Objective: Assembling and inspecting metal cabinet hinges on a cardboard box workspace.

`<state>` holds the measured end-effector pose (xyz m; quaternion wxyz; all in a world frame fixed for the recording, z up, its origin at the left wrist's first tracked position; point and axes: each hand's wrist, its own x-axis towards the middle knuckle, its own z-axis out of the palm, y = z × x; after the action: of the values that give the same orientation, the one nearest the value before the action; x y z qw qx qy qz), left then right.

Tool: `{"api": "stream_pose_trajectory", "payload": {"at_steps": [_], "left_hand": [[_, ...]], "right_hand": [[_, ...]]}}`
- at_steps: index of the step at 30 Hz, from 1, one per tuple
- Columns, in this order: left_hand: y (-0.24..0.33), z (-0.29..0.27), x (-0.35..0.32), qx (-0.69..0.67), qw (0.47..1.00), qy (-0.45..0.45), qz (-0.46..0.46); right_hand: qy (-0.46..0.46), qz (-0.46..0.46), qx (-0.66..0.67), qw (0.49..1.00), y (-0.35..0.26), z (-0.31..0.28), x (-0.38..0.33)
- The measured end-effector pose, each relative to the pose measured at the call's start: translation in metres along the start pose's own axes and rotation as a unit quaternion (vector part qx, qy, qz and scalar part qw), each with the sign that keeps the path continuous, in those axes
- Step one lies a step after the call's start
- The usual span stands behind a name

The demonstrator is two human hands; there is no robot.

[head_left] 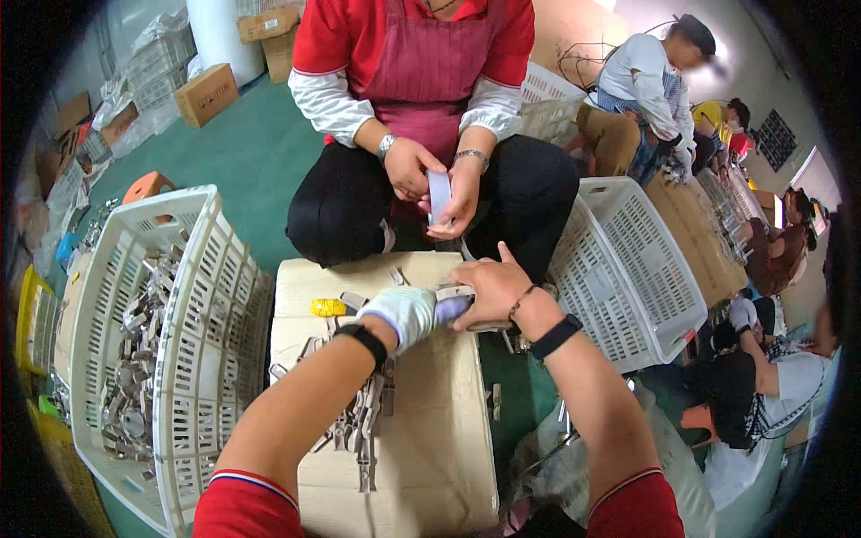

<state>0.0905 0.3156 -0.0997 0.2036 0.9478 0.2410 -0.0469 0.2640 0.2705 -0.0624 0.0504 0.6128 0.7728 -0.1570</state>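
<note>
Crowded on the pale cardboard box top (430,430), with loose grey metal clips (363,421) near its edge, the white-gloved left hand (404,314) and bare right hand (493,289) both clasp a small grey metal clip assembly (455,300), which might slip and scatter them.

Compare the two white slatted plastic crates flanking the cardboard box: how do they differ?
The left white slatted plastic crate holds a heap of grey metal parts; the right white slatted plastic crate shows no contents. The left one stands beside the person's gloved left hand, the right one beyond the bare right hand. Both tilt and share the same slotted walls.
</note>
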Motion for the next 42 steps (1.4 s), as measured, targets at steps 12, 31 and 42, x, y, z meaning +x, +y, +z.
{"api": "stream_pose_trajectory", "payload": {"at_steps": [12,31,42], "left_hand": [[0.009,-0.008,0.009,0.067,0.991,0.028,-0.115],[0.101,0.012,-0.080,0.015,0.996,0.045,-0.080],[0.210,0.085,-0.233,-0.040,0.993,-0.112,0.002]], "right_hand": [[0.030,-0.034,-0.031,0.998,0.010,-0.001,0.011],[0.092,-0.038,-0.272,0.957,-0.074,0.019,-0.113],[-0.044,-0.062,-0.146,0.986,-0.194,0.056,-0.286]]}}
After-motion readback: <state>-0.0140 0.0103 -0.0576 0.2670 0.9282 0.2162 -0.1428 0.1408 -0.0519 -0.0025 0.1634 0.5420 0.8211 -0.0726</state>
